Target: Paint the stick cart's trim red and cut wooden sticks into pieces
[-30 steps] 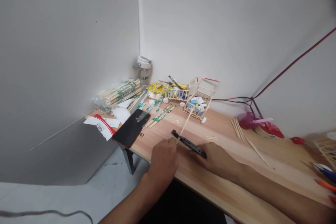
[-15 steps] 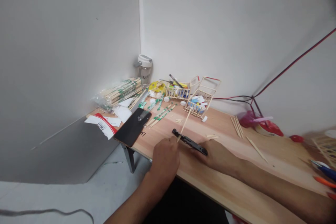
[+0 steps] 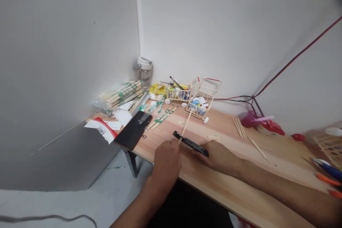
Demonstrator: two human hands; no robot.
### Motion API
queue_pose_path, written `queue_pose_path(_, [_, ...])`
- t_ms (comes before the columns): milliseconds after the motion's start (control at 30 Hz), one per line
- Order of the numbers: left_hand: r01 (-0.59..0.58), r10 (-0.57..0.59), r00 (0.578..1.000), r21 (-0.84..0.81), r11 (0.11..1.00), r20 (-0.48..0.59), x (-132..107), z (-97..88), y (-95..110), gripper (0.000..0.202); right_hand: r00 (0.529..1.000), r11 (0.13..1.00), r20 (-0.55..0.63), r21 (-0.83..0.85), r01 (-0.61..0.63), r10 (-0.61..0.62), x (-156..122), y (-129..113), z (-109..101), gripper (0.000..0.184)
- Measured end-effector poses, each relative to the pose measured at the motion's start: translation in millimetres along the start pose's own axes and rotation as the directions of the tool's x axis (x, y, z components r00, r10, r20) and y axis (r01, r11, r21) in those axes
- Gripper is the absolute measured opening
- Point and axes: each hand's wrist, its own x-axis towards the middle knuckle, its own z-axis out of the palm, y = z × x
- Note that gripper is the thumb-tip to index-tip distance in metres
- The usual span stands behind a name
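Above a wooden tabletop (image 3: 240,181), left hand (image 3: 167,162) gripping thin stick (image 3: 185,127), right hand (image 3: 219,156) closed on black tool (image 3: 191,144) (matte)

**Corner of a work area with a wooden surface against two walls.**
Beyond the left grip (image 3: 167,162), a left wall (image 3: 66,42) and a right wall (image 3: 213,25), both pale grey, meet at a vertical corner. The wooden surface (image 3: 229,188) runs along the right wall, with a dark metal leg (image 3: 130,162) and pale floor (image 3: 53,206) to the grip's left. A red-and-black cable (image 3: 296,57) climbs the right wall. Light is soft and even.
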Motion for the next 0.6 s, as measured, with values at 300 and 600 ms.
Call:
queue_pose_path(300, [-0.004,0.003,1.000,-0.028,1.000,-0.028,-0.1,0.3,-0.7,0.022,1.000,1.000,-0.014,-0.018,0.001,-0.002,-0.8,-1.6,0.4,0.042])
queue_pose_path(600, [0.046,-0.046,0.999,-0.050,0.998,-0.003,4.2,-7.6,-5.3,0.022,1.000,0.998,-0.017,-0.053,-0.014,0.013,8.5,-7.8,-4.9,0.042])
